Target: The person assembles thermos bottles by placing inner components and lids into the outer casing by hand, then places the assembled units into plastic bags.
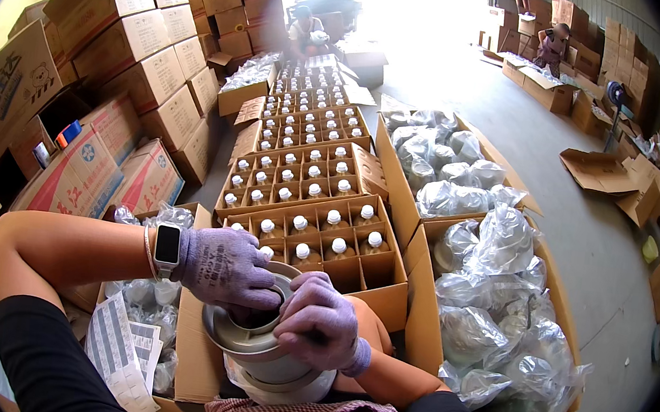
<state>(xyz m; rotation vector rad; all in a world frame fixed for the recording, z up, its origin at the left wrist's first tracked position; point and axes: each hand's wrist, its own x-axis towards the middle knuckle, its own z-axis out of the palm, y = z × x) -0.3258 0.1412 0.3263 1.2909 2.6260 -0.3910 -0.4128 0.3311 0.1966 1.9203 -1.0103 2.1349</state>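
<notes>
Between my legs stands a grey round vessel (pixel 238 332) with a stepped rim and a dark round opening. My left hand (pixel 232 268), in a lilac knitted glove, reaches over the rim from the left. Its fingers bend down into the opening, and their tips are hidden. My right hand (pixel 321 323), gloved alike, is closed at the right side of the rim, fingers curled; what it grips does not show. Just beyond my hands is an open carton (pixel 384 302) of white-capped bottles (pixel 339 246) in cardboard dividers, some cells without bottles.
More bottle cartons (pixel 289 175) run away in a row. Right of them, open boxes hold plastic-wrapped clear items (pixel 470 336). Stacked cartons (pixel 133 37) rise at left. Printed label sheets (pixel 122 353) lie on a box by my left elbow. Other people (pixel 555 49) work farther back.
</notes>
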